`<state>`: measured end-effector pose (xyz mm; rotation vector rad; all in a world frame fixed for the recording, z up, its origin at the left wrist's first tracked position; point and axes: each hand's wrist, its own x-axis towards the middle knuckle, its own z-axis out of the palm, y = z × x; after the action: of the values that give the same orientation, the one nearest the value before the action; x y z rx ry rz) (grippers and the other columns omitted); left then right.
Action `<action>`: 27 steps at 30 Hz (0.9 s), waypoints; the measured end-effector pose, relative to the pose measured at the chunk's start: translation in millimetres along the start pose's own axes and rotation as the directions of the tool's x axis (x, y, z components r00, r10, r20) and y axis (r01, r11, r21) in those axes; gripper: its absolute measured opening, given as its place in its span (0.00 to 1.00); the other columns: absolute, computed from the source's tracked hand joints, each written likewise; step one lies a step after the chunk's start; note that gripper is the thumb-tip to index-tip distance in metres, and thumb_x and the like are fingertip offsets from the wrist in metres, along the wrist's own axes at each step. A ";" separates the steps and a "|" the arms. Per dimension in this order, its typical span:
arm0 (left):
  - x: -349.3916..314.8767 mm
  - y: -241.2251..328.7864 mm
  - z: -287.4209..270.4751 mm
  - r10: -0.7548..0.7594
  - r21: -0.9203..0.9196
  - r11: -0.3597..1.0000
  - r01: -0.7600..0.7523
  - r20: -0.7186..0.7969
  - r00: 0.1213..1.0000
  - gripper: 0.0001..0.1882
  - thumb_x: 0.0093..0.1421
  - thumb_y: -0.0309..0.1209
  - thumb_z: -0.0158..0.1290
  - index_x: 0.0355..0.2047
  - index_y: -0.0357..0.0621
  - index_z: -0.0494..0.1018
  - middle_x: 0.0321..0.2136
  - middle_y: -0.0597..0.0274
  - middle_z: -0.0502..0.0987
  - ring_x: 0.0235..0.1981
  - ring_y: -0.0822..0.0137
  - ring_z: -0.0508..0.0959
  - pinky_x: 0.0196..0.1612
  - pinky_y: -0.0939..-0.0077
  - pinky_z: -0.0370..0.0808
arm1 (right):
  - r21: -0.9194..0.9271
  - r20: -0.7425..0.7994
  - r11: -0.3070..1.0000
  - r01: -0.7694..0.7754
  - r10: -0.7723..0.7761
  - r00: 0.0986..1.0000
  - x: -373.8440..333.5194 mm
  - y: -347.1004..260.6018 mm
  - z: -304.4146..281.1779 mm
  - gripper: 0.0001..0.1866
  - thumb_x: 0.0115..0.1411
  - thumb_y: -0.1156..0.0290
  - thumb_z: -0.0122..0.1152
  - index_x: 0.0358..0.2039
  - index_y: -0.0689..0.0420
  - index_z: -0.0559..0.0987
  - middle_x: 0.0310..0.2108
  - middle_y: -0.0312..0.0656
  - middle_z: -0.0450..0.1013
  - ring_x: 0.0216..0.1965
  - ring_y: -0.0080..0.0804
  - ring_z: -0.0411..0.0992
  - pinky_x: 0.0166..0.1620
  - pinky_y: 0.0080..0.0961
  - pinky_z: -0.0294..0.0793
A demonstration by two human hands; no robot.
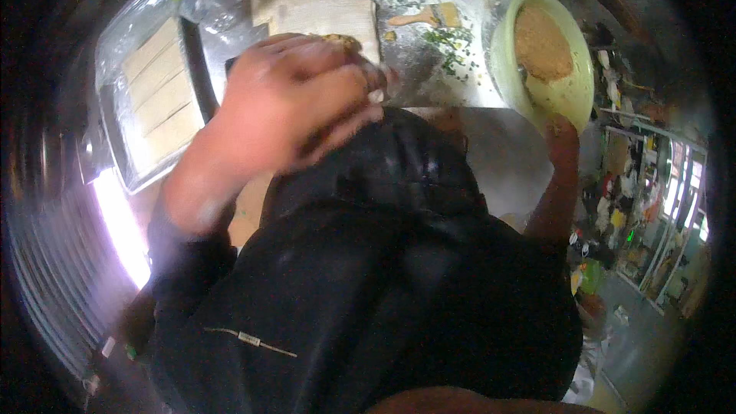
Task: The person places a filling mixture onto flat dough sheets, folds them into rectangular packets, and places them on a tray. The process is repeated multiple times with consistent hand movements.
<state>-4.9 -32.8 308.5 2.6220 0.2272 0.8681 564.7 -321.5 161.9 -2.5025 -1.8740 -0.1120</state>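
My left hand (pixel 295 100) is in front of me, slightly blurred, with its fingers curled closed. A yellow-brown lump (pixel 341 41) shows at its fingers; its kind is not clear. Beyond that hand lie pale dough sheets (pixel 326 15), partly hidden by it. On the right, my right hand (pixel 563 138) grips the near rim of a pale green bowl (pixel 502 69). Inside the bowl is a brown, mince-like filling (pixel 543 42). That hand's fingers are partly hidden by the bowl's edge.
A brush (pixel 425 17) with a wooden handle lies on the metal table (pixel 406 69), beside scattered chopped greens (pixel 451 52) and white powder. To the left stands a plastic-lined tray (pixel 201 69) with several pale dough strips (pixel 162 80). Cluttered shelves (pixel 625 184) are at far right.
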 end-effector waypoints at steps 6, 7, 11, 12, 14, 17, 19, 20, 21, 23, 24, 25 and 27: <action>43.2 106.8 -45.8 0.328 -0.148 0.935 -0.323 0.012 0.945 0.20 0.52 0.31 0.67 0.46 0.49 0.78 0.36 0.61 0.82 0.40 0.51 0.82 0.42 0.57 0.80 | -0.092 0.209 0.988 -0.124 0.141 0.968 10.4 18.2 27.3 0.26 0.63 0.57 0.64 0.56 0.61 0.76 0.47 0.53 0.78 0.47 0.51 0.77 0.52 0.41 0.76; 48.6 109.2 -41.3 0.371 -0.173 0.917 -0.360 0.037 0.928 0.20 0.52 0.31 0.67 0.46 0.48 0.78 0.36 0.61 0.82 0.39 0.51 0.82 0.42 0.57 0.80 | -0.271 0.232 0.962 -0.038 0.103 0.967 13.3 19.2 31.6 0.27 0.63 0.57 0.64 0.56 0.61 0.76 0.46 0.53 0.78 0.47 0.51 0.77 0.52 0.41 0.76; 58.3 108.7 -37.2 0.449 -0.232 0.876 -0.424 0.069 0.891 0.19 0.53 0.32 0.66 0.46 0.48 0.78 0.36 0.60 0.82 0.39 0.51 0.82 0.42 0.57 0.80 | -0.233 0.304 0.964 -0.132 0.201 0.931 24.5 24.8 52.5 0.24 0.63 0.59 0.64 0.55 0.58 0.77 0.44 0.51 0.79 0.44 0.50 0.77 0.49 0.43 0.77; 57.6 108.3 -37.6 0.455 -0.243 0.871 -0.428 0.068 0.888 0.19 0.53 0.32 0.66 0.46 0.48 0.78 0.36 0.60 0.82 0.39 0.51 0.82 0.42 0.57 0.80 | -0.258 0.287 0.966 -0.013 0.089 0.954 25.4 28.5 58.4 0.23 0.62 0.59 0.63 0.54 0.56 0.77 0.43 0.51 0.79 0.44 0.49 0.78 0.48 0.43 0.77; 56.3 109.1 -38.1 0.468 -0.259 0.861 -0.437 0.071 0.881 0.19 0.54 0.33 0.66 0.46 0.47 0.78 0.37 0.59 0.82 0.39 0.51 0.82 0.42 0.58 0.80 | -0.274 0.248 0.933 0.233 -0.165 0.955 30.5 34.6 74.3 0.21 0.62 0.60 0.63 0.53 0.54 0.79 0.43 0.49 0.79 0.43 0.47 0.78 0.46 0.43 0.78; 53.5 109.7 -36.2 0.464 -0.303 0.853 -0.424 0.071 0.883 0.19 0.54 0.34 0.66 0.46 0.47 0.78 0.37 0.58 0.82 0.38 0.51 0.82 0.42 0.58 0.80 | -0.103 0.134 0.904 0.416 -0.402 0.906 25.7 48.8 89.0 0.18 0.62 0.61 0.62 0.51 0.52 0.81 0.41 0.48 0.80 0.41 0.44 0.79 0.43 0.43 0.79; 53.8 107.1 -35.9 0.471 -0.293 0.853 -0.433 0.070 0.879 0.19 0.55 0.34 0.65 0.46 0.47 0.78 0.37 0.58 0.83 0.38 0.51 0.83 0.42 0.58 0.81 | -0.002 0.147 0.966 0.260 -0.257 0.955 23.1 62.3 84.1 0.16 0.62 0.62 0.61 0.48 0.52 0.81 0.40 0.48 0.80 0.40 0.43 0.79 0.41 0.42 0.79; 56.2 104.9 -37.7 0.478 -0.284 0.852 -0.439 0.082 0.875 0.18 0.55 0.35 0.65 0.46 0.47 0.78 0.37 0.58 0.83 0.38 0.51 0.83 0.42 0.59 0.81 | 0.002 0.156 0.996 0.091 -0.090 0.984 23.3 67.2 76.3 0.15 0.62 0.62 0.61 0.47 0.53 0.82 0.39 0.48 0.80 0.39 0.43 0.79 0.40 0.41 0.79; 58.3 104.7 -39.5 0.484 -0.279 0.851 -0.444 0.089 0.871 0.18 0.55 0.35 0.65 0.46 0.47 0.78 0.38 0.58 0.83 0.38 0.51 0.83 0.42 0.59 0.81 | -0.432 0.284 0.824 0.366 -0.260 0.923 25.7 65.4 71.2 0.13 0.63 0.62 0.59 0.42 0.55 0.81 0.37 0.49 0.78 0.38 0.45 0.78 0.40 0.44 0.78; 62.4 102.3 -39.5 0.500 -0.286 0.843 -0.455 0.106 0.860 0.18 0.56 0.35 0.65 0.46 0.46 0.78 0.38 0.57 0.83 0.38 0.51 0.83 0.42 0.59 0.81 | -0.528 0.371 0.719 0.451 -0.283 0.885 39.7 54.5 55.4 0.11 0.64 0.61 0.57 0.35 0.55 0.80 0.32 0.47 0.76 0.33 0.41 0.75 0.34 0.43 0.74; 63.0 102.4 -38.3 0.498 -0.298 0.841 -0.451 0.105 0.861 0.18 0.56 0.36 0.64 0.46 0.46 0.78 0.38 0.57 0.83 0.38 0.51 0.83 0.42 0.59 0.81 | -0.304 0.370 0.905 0.298 -0.176 0.912 47.6 42.1 46.2 0.12 0.64 0.59 0.57 0.33 0.55 0.79 0.29 0.45 0.76 0.30 0.39 0.74 0.31 0.42 0.73; 63.6 104.4 -38.2 0.510 -0.308 0.833 -0.459 0.106 0.854 0.18 0.56 0.36 0.64 0.46 0.46 0.78 0.38 0.57 0.83 0.38 0.51 0.83 0.42 0.59 0.81 | -0.060 0.365 0.994 0.095 -0.067 0.929 54.5 26.9 35.3 0.13 0.64 0.58 0.57 0.31 0.54 0.79 0.27 0.43 0.75 0.27 0.37 0.73 0.28 0.40 0.71; 62.0 105.2 -38.9 0.516 -0.328 0.825 -0.461 0.101 0.851 0.18 0.57 0.36 0.64 0.46 0.46 0.78 0.38 0.56 0.83 0.37 0.51 0.83 0.42 0.60 0.81 | 0.214 0.573 0.913 -0.346 0.170 0.802 72.8 -4.2 12.2 0.16 0.65 0.56 0.56 0.31 0.55 0.79 0.24 0.42 0.75 0.26 0.40 0.72 0.29 0.41 0.70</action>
<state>25.0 -101.8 412.3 2.4795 -0.6147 0.7268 581.6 -250.0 154.3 -2.6990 -1.4705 0.9214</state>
